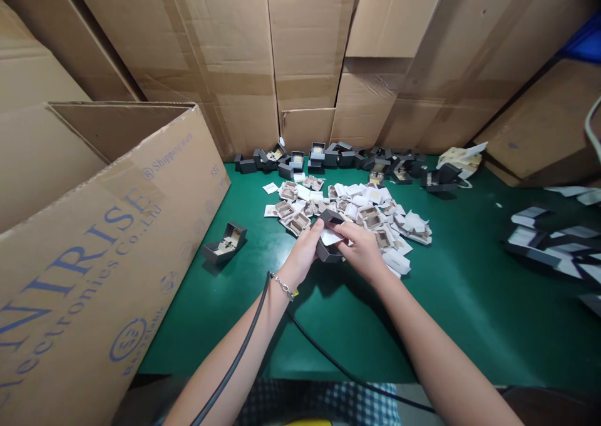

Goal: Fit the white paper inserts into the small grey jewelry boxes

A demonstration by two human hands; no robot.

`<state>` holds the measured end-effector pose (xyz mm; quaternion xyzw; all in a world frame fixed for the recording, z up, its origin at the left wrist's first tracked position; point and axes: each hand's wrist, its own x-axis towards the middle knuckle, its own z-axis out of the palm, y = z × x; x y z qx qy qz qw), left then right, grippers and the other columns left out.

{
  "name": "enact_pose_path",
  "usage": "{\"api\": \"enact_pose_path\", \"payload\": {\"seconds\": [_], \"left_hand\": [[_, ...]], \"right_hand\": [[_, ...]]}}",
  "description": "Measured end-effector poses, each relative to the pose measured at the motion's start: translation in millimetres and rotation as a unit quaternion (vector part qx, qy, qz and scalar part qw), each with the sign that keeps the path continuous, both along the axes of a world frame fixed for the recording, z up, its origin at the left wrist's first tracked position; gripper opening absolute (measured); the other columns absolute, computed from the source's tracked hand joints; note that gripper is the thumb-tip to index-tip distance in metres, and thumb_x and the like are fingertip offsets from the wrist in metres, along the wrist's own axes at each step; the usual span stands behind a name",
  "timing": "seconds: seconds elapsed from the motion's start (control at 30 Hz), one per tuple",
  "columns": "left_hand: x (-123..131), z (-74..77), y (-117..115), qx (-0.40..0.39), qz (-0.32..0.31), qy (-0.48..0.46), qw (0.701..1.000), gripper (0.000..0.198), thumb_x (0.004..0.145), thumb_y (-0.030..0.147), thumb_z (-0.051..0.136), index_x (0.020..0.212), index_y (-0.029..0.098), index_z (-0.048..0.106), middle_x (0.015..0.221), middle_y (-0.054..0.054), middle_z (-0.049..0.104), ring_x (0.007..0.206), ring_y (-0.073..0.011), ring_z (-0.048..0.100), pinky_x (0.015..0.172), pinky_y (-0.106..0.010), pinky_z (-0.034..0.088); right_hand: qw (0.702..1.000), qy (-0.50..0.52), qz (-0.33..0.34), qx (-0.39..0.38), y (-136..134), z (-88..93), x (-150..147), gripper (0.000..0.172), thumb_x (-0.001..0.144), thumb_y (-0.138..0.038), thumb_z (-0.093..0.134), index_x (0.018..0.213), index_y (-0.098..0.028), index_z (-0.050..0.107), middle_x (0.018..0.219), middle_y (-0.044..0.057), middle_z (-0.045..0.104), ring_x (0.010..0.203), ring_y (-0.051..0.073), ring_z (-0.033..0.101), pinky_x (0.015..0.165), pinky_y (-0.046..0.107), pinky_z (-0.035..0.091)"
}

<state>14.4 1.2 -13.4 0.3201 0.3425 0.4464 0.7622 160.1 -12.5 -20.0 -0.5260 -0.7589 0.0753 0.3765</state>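
Between my two hands is a dark grey hinged jewelry box (330,253), its lid tipped up. My left hand (306,246) grips the box from the left side, thumb near the top. On the right, my right hand (360,246) has its fingers closed at a white insert (331,237) in the box's opening. Just beyond lies a pile of white and beige inserts (370,216). Another open dark box (226,244) with a light lining sits off to the left on the green table.
A large carton (154,226) stands at the left. Several dark boxes (331,157) line the table's back, before stacked cartons (225,57). White-and-dark pieces (554,244) lie at the right. A black cable (328,357) runs from my left wrist.
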Motion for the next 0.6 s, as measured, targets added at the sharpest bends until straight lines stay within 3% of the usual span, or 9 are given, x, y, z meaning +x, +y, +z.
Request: {"api": "enact_pose_path", "payload": {"seconds": [0.23,0.4,0.5,0.6], "left_hand": [[0,-1.5,3,0.051,0.021,-0.002,0.998,0.043,0.074,0.048,0.068,0.104,0.016,0.067,0.093,-0.008,0.071,0.088,-0.0196,0.065,0.078,-0.028,0.049],[0,-6.8,6,0.090,0.039,0.021,0.995,0.040,0.075,0.046,0.067,0.102,0.016,0.068,0.098,-0.008,0.070,0.096,-0.0195,0.063,0.084,-0.027,0.047],[0,-7.2,7,0.082,0.040,0.023,0.996,0.039,0.076,0.046,0.066,0.101,0.016,0.068,0.096,-0.007,0.070,0.092,-0.0186,0.063,0.081,-0.027,0.048],[0,-6.0,7,0.067,0.032,0.018,0.997,0.041,0.076,0.049,0.065,0.098,0.014,0.067,0.088,-0.007,0.070,0.080,-0.0176,0.064,0.073,-0.026,0.048]], "right_hand": [[0.993,0.017,0.025,-0.110,-7,15.0,-2,0.034,0.079,-0.021,0.048,0.107,-0.020,0.068,0.063,-0.001,0.060,0.055,0.012,0.051,0.055,0.023,0.040],[0.979,0.030,0.061,-0.193,-12,22.3,2,0.023,0.083,-0.035,0.051,0.089,-0.019,0.067,0.051,-0.006,0.047,0.048,0.010,0.042,0.049,0.022,0.034],[0.972,0.074,0.091,-0.204,-12,22.6,3,0.029,0.088,-0.036,0.042,0.084,-0.019,0.065,0.051,-0.005,0.045,0.050,0.011,0.042,0.049,0.022,0.034],[0.975,0.089,0.070,-0.191,-10,19.2,1,0.037,0.091,-0.037,0.037,0.074,-0.018,0.064,0.051,-0.004,0.044,0.051,0.011,0.040,0.050,0.022,0.034]]}}
